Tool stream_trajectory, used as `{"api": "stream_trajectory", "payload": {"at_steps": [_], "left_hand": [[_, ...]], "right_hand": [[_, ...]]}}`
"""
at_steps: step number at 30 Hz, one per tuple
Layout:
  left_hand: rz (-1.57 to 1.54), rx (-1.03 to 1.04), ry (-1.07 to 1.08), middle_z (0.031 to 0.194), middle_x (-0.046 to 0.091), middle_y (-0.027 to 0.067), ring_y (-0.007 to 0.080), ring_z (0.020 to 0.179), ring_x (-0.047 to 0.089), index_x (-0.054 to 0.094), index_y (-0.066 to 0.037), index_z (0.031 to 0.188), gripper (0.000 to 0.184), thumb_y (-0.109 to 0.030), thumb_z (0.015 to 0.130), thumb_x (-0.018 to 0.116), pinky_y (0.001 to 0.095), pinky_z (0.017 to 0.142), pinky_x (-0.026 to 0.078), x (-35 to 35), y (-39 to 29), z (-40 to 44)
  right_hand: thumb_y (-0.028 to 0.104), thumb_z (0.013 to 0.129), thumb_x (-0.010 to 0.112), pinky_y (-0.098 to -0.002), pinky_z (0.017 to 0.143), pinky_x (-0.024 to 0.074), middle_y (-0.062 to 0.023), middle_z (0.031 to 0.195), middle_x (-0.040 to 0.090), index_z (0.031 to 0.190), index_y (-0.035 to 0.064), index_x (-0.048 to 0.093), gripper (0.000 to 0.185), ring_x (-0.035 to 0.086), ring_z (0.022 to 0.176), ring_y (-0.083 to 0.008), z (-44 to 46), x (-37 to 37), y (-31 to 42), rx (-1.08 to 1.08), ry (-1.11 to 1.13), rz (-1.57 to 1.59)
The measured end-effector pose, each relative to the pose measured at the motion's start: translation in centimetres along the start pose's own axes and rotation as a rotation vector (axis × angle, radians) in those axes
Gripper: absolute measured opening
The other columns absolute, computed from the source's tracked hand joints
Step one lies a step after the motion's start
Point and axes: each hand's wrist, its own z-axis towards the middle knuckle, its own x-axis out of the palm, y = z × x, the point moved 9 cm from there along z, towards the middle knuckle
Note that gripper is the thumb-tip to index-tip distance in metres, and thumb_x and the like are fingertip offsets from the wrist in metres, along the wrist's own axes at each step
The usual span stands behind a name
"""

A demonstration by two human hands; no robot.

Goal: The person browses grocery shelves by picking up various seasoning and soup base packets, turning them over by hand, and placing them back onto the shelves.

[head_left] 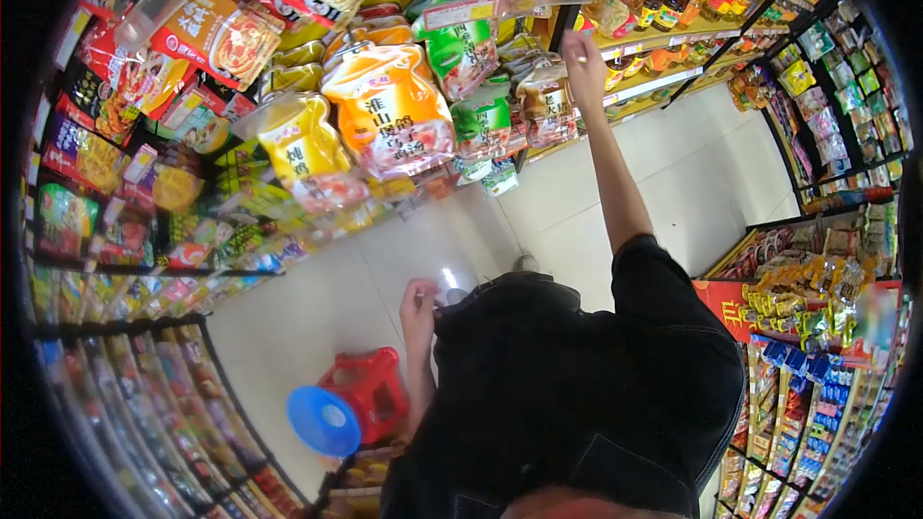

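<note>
My right hand [583, 56] is stretched out to the end of a shelf of hanging soup-seasoning bags, its fingers curled; whether anything is in them is too small to tell. Just beside it hangs a brown-and-white bag [546, 101]. Further left along the same row are green bags [481, 125], a large orange bag [389, 111] and a yellow bag [303, 149]. Low at my side, my left hand [418, 300] has loosely curled fingers with nothing visible in them, apart from the shelf.
A red plastic stool [375, 392] and a blue basin [324, 421] stand on the tiled floor [317, 303] at lower left. Bottles of oil [663, 5] line the shelves beyond my right hand. Packed racks [817, 404] of small packets rise on the right, others [144, 413] at lower left.
</note>
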Motion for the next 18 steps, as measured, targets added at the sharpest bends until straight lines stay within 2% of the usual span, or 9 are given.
{"api": "stream_trajectory", "payload": {"at_steps": [2,5,8,12,13,16,18], "left_hand": [[-0.021,-0.043,0.002,0.095,0.064,0.0021,0.0116,0.078,0.061,0.061,-0.010,0.103,0.008,-0.015,0.100,0.056,0.0234,0.062,0.048,0.8,0.9,-0.4],[-0.017,-0.062,-0.006,0.096,0.064,0.0019,0.0118,0.080,0.061,0.061,-0.011,0.103,0.007,-0.015,0.100,0.056,0.0239,0.064,0.048,3.1,0.6,-1.3],[-0.026,-0.064,-0.015,0.096,0.064,0.0028,0.0125,0.080,0.062,0.061,-0.010,0.103,0.008,-0.015,0.102,0.055,0.0250,0.065,0.048,5.3,0.1,-1.8],[-0.025,-0.034,-0.026,0.096,0.064,0.0035,0.0131,0.081,0.062,0.061,-0.008,0.106,0.011,-0.016,0.104,0.054,0.0259,0.066,0.049,7.6,-0.8,-3.2],[-0.010,-0.026,-0.036,0.097,0.064,0.0035,0.0131,0.081,0.062,0.060,-0.008,0.106,0.011,-0.016,0.104,0.054,0.0258,0.066,0.049,8.1,-1.4,-3.7],[0.012,-0.008,-0.047,0.097,0.065,0.0034,0.0123,0.081,0.061,0.060,-0.007,0.106,0.013,-0.019,0.105,0.054,0.0253,0.066,0.049,8.9,-1.3,-4.3],[0.043,-0.007,-0.041,0.096,0.065,0.0031,0.0119,0.081,0.061,0.060,-0.007,0.106,0.013,-0.018,0.105,0.054,0.0252,0.066,0.049,9.3,-1.2,-4.5]], "right_hand": [[0.012,0.088,0.073,-0.0385,0.080,0.0539,-0.0129,0.099,0.071,0.112,0.0014,0.067,0.026,0.069,0.091,-0.0282,3.7,1.4,-1.2,-0.051,-0.049,0.051],[0.014,0.090,0.070,-0.0386,0.089,0.0532,-0.0136,0.107,0.071,0.121,0.0042,0.064,0.033,0.069,0.102,-0.0277,8.1,5.4,-2.6,-0.199,0.054,0.047],[0.011,0.083,0.077,-0.0442,0.082,0.0530,-0.0179,0.103,0.070,0.106,0.0018,0.067,0.027,0.067,0.096,-0.0406,9.7,7.7,-2.6,-0.233,0.078,-0.093],[0.002,0.077,0.072,-0.0415,0.079,0.0548,-0.0174,0.097,0.072,0.108,0.0034,0.069,0.031,0.071,0.090,-0.0355,9.7,7.0,-2.7,-0.276,0.095,-0.014],[0.002,0.079,0.071,-0.0374,0.076,0.0554,-0.0167,0.096,0.073,0.113,0.0038,0.068,0.035,0.073,0.088,-0.0288,9.7,6.7,-3.3,-0.209,0.137,0.108],[0.000,0.083,0.067,-0.0329,0.068,0.0524,-0.0115,0.086,0.071,0.111,0.0024,0.066,0.028,0.069,0.078,-0.0168,9.6,4.7,-5.5,0.009,0.188,0.164],[0.003,0.090,0.065,-0.0288,0.066,0.0473,-0.0052,0.082,0.064,0.107,0.0019,0.064,0.016,0.060,0.075,-0.0099,10.5,3.3,-6.3,0.006,0.318,0.239]]}}
